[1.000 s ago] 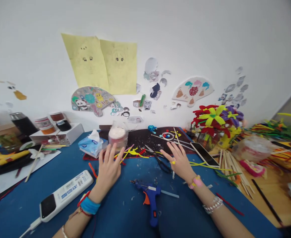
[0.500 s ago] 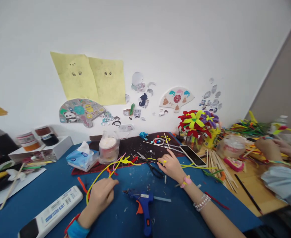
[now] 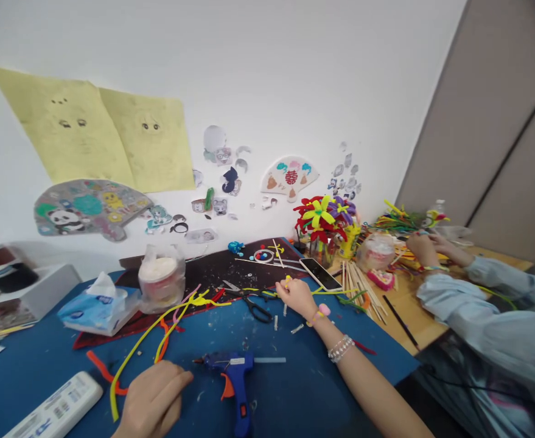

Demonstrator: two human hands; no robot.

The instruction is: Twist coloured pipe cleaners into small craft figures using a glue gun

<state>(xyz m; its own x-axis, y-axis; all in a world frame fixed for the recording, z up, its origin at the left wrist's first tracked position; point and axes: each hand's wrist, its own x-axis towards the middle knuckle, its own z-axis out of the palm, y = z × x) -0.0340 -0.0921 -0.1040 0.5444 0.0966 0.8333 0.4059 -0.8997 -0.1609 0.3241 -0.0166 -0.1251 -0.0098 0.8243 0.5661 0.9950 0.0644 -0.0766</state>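
My left hand is low at the left with its fingers curled together, beside the yellow pipe cleaners; whether anything is between the fingertips is hidden. My right hand reaches over the middle of the blue mat, its fingers bent together, and a small yellow piece shows at them. Black-handled scissors lie just left of that hand. Between my hands rests a blue glue gun with an orange trigger and a clear glue stick in its back. A phone lies behind my right wrist.
Tissues and a wrapped tub stand at the left. Pipe-cleaner flowers in a jar, wooden sticks and a pencil are on the right. Another person's hands work at the far right.
The view has turned right, so most things sit further left. My right hand's fingers have drawn in and no longer point up. My left hand is lower in view.
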